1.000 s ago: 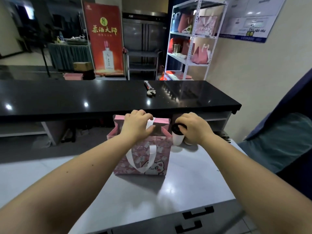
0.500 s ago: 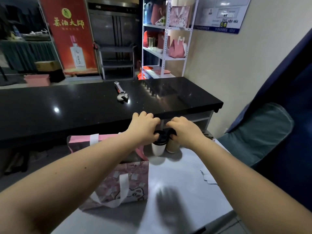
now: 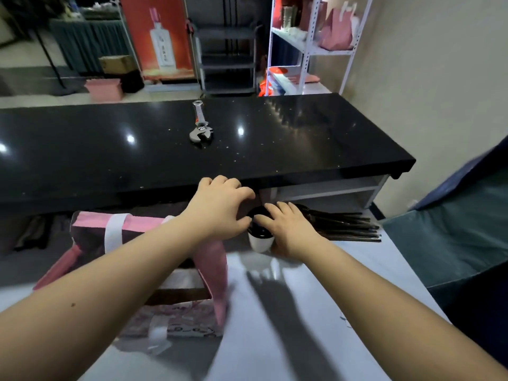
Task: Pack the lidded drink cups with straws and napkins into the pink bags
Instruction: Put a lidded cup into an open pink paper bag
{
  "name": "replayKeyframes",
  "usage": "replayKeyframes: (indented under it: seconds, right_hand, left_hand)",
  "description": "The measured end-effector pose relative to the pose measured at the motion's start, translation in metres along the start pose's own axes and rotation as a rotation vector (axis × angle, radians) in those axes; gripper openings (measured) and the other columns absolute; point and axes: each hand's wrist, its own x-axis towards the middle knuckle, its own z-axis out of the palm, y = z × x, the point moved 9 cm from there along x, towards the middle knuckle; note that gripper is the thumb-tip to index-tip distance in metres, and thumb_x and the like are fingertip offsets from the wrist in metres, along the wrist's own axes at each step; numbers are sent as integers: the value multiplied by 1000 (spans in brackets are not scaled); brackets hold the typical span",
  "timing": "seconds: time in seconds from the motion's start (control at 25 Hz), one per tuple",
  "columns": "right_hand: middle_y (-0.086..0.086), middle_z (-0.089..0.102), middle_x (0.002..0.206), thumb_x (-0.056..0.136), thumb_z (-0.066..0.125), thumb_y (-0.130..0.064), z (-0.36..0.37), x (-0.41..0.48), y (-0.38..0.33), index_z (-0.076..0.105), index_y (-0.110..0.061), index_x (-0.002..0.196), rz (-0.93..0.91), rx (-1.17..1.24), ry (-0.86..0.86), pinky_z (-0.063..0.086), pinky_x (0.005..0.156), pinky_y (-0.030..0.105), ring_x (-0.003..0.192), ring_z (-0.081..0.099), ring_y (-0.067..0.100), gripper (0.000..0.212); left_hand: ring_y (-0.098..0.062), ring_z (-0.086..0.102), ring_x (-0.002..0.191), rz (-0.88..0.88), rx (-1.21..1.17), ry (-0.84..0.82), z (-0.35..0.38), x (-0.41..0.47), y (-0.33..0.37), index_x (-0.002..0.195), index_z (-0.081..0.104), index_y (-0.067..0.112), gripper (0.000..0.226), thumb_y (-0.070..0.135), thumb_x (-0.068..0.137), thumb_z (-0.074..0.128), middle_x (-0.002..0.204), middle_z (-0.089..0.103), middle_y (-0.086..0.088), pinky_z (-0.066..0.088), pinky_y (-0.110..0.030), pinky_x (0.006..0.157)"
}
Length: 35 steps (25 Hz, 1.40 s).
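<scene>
A white drink cup (image 3: 260, 242) with a black lid stands on the grey table (image 3: 316, 334) near its far edge. My left hand (image 3: 217, 209) curls round the lid's left and far rim, thumb against its near side. The fingers of my right hand (image 3: 287, 228) lie fairly straight across the lid's top from the right; its thumb is hidden. The open pink bag (image 3: 213, 270) with white ribbon handles stands left of the cup, partly under my left forearm. A bundle of dark straws (image 3: 346, 224) lies just right of my right hand.
A black counter (image 3: 302, 138) runs across behind the table, with a wrench (image 3: 200, 127) lying on it. A white shelf (image 3: 310, 45) with more pink bags stands at the back. A blue-green cushioned seat (image 3: 453, 243) is to the right.
My left hand left the bag's rim and moved right to the cup's lid. My right hand stayed at the lid. The view swung right and down, so the bag now sits lower left.
</scene>
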Motion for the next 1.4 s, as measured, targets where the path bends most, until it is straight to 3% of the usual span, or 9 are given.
replayKeyframes:
  seconds: [0.12,0.32,0.48,0.6,0.8,0.96,1.16,1.4]
  right_hand:
    - [13,25,147,80,62,-47,16,21,-1,17,-31,148,-37,-6,-70,18,113,52,130,28,38,83]
    - [14,33,138,89,54,-33,21,33,-17,24,-31,146,-122,53,-44,32,102,49,118,37,39,65]
    - [13,28,143,83,64,-26,2,26,-24,29,-34,145,-161,93,77,34,100,46,120,35,38,72]
    - [15,41,139,68,78,-21,-32,10,-31,43,-33,139,-185,95,241,42,91,47,116,44,40,80]
    - [5,24,151,76,72,-23,-75,-19,-26,27,-33,147,-35,187,280,34,106,43,130,27,30,86]
    - [5,30,150,72,74,-26,-129,-41,-32,38,-32,143,100,323,417,33,107,42,131,28,28,81]
    - [9,35,147,76,67,-31,-185,-40,-82,43,-29,142,112,236,543,35,105,50,128,32,34,70]
    - [0,31,149,72,77,-23,-220,-39,-156,35,-37,145,58,401,543,27,113,40,129,29,25,85]
  left_hand:
    - [-19,49,111,-9,25,5,-3,-7,-3,123,54,38,50,57,77,50,113,57,9,36,-39,93]
    - [-19,51,110,-67,37,10,-10,-18,-11,120,57,37,51,57,74,47,111,59,9,38,-40,91]
    - [-18,50,111,-144,36,20,-16,-30,-22,121,57,38,52,57,73,46,113,59,10,36,-40,93]
    - [-18,48,114,-179,9,20,-20,-36,-31,123,55,39,52,59,75,51,115,57,10,35,-40,94]
    - [-16,45,117,-178,-114,73,-37,-48,-40,125,54,42,56,68,75,48,120,55,12,36,-39,97]
    - [-16,51,109,-117,-278,164,-63,-76,-62,117,60,42,50,53,70,52,115,59,14,42,-42,95]
    - [-14,53,104,-59,-316,147,-71,-123,-110,110,65,38,38,42,72,62,112,59,15,47,-38,89]
    - [1,60,85,-13,-447,-69,-42,-170,-160,96,70,34,20,28,77,72,93,64,17,54,-29,78]
